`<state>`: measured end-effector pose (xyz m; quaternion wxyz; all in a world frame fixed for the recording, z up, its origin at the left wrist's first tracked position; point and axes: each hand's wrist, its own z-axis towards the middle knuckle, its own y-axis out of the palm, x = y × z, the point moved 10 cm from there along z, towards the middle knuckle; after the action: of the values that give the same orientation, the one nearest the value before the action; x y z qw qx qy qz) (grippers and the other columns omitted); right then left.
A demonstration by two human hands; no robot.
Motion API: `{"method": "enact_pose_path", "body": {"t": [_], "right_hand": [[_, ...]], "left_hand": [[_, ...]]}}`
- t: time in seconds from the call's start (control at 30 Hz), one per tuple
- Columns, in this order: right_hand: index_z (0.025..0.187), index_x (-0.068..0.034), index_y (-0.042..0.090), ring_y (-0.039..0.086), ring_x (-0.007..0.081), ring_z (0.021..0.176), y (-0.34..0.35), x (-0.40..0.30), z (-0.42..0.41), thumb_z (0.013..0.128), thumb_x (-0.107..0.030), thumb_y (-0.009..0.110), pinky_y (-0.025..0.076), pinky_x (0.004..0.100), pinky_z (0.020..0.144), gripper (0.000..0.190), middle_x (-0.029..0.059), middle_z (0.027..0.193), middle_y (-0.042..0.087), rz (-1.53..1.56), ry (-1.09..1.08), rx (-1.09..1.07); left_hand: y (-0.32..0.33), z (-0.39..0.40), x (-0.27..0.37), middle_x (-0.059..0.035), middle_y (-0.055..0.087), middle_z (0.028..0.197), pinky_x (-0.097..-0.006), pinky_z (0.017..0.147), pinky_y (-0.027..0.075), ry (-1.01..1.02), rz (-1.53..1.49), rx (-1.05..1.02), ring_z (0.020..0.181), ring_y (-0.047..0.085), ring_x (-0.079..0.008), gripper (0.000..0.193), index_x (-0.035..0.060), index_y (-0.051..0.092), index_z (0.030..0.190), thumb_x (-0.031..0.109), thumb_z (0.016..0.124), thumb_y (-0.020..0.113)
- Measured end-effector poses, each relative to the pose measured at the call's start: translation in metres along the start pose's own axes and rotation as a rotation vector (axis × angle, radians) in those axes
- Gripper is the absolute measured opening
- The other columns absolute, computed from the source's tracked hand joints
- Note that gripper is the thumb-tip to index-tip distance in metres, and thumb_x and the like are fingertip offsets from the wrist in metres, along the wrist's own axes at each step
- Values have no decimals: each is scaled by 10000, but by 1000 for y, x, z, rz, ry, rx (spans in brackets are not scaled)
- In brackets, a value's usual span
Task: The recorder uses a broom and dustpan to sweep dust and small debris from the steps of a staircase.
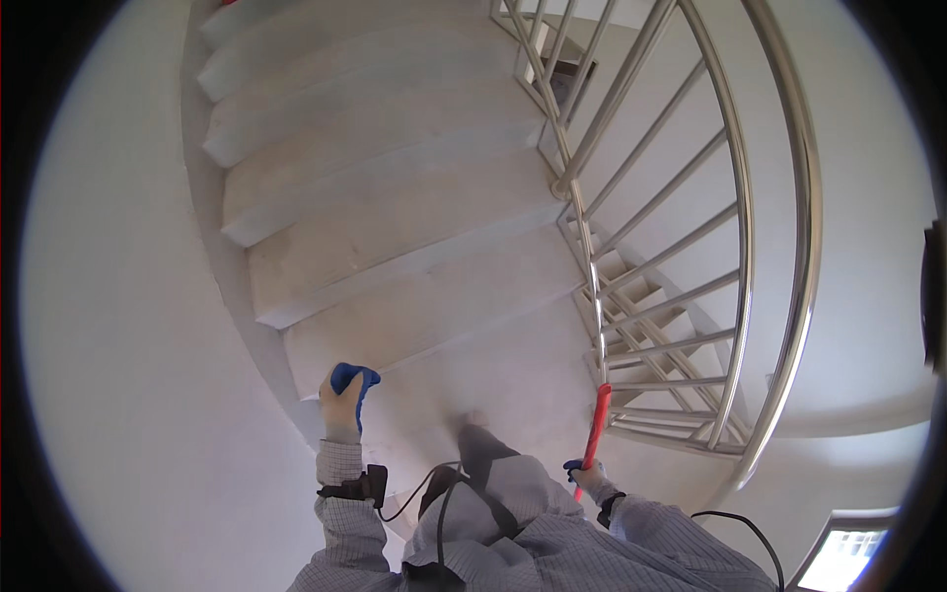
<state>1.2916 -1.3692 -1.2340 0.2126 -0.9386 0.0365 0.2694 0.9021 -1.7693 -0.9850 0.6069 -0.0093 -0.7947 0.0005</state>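
Note:
My left hand (346,399), in a cream work glove with a blue coating, hovers near the left edge of the pale stair treads (414,318). Its fingers are curled, and I see nothing held; how far they close is hidden. My right hand (590,476), gloved alike, grips a red pole (598,422) that slants beside the foot of the metal railing (601,325). The lower part of the pole is hidden by my clothing. A dark shoe (481,448) of mine rests on the stair below me.
The staircase curves ahead between a white wall (126,318) on the left and a polished handrail (803,222) on the right. Beyond the balusters, another stair flight (651,296) shows lower down. A bright window (843,555) is at lower right. Cables (751,522) hang by my arms.

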Motion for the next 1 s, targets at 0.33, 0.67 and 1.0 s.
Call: {"method": "enact_pose_path", "body": {"t": [0.33, 0.67, 1.0], "right_hand": [[889, -48, 603, 587, 158, 652, -5, -165, 96, 715, -78, 543, 464, 288, 573, 187, 74, 736, 603, -66, -73, -56], [843, -54, 615, 578, 152, 695, 20, -258, 81, 712, -143, 607, 468, 310, 606, 158, 46, 732, 594, 25, -120, -187], [791, -25, 609, 556, 152, 515, -18, -375, 1, 697, -73, 553, 444, 274, 463, 119, 57, 602, 587, -87, -95, 53]], "left_hand": [[-83, 9, 74, -96, 576, 629, -280, 614, 492, -27, 1, 284, 589, 577, -166, 158, -45, 538, 691, 58, 807, 509], [-147, 92, 123, -118, 596, 653, -290, 590, 507, -166, -105, 374, 583, 598, -183, 153, -37, 546, 746, 91, 818, 503], [-37, 247, 238, -116, 622, 727, -282, 631, 494, -120, -113, -35, 625, 601, -171, 184, -52, 575, 819, 124, 818, 524]]}}
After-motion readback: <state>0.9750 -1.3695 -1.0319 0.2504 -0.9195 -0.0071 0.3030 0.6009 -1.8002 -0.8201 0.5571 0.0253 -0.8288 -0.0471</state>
